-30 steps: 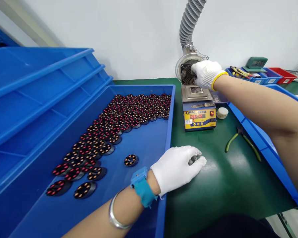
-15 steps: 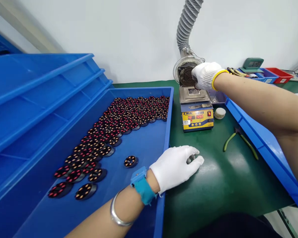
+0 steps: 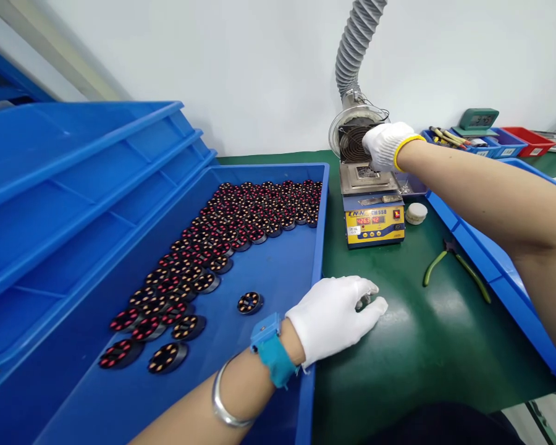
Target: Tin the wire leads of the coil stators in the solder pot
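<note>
My left hand [image 3: 338,318], in a thin white glove, rests across the blue tray's right wall and onto the green table. Its thumb and forefinger are apart, with nothing visible held between them. My right hand [image 3: 389,146], in a knitted glove with a yellow cuff, is closed above the solder pot [image 3: 375,210]. Whatever its fingers grip is hidden behind them and the glove. The pot has a yellow front panel with red digits and a square opening on top. A small flat tool [image 3: 380,199] lies on its front ledge.
Many round black parts with red or tan spots fill much of the blue tray [image 3: 321,247]. Stacked blue trays [image 3: 120,161] stand left. Green-handled pliers [image 3: 451,247] and a round white pad [image 3: 416,214] lie right. An extraction hose [image 3: 358,46] hangs behind the pot.
The whole view has shifted slightly, so things sit a little further right. My right hand stays over the pot, and my left hand keeps nearly the same pose on the table.
</note>
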{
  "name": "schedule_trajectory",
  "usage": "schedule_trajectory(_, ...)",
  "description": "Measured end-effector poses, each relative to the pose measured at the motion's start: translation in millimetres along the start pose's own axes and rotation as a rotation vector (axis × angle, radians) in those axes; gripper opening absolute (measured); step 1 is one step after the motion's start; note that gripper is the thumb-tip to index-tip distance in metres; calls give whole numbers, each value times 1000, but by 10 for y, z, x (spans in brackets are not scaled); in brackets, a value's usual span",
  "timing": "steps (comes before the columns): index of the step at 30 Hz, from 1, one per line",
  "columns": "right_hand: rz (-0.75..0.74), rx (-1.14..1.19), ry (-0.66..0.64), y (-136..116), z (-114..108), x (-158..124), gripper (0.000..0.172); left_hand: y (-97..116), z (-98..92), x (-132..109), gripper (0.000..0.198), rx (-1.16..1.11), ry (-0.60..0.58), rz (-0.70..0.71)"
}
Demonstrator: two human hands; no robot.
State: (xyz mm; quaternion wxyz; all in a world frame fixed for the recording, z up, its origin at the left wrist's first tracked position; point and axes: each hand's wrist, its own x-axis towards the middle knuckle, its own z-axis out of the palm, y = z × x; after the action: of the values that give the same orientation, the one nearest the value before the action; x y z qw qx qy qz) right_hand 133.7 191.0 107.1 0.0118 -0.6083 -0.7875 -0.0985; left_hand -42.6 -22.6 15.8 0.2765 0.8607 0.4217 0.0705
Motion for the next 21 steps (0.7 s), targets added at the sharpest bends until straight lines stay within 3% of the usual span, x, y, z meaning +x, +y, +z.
schedule_trajectory(3,56,-83,-26,-3,-162,-133,40,17,-3,-3,39,-92,22,-23)
schedule_trajectory(6,17,11,4,47,-271,-264,42,44,1,10,37,-323,114,-111)
schedule_trajectory(9,-2,195,-2,30,-279,-461,40,54,7,48,45,-658,308,-219)
schedule_trajectory(12,45,537,-38,-139,-176,-777,41,29,4,93,55,-928,512,-252)
schedule_trajectory(14,47,796,-127,-305,-67,-1030,44,4,-3,113,56,-1045,597,-255)
schedule_trajectory(18,17,1234,-457,-555,123,-1436,54,-12,-28,125,36,-1128,669,-252)
schedule_trajectory(21,-33,1423,-638,-558,181,-1521,34,7,-49,134,30,-1140,672,-266)
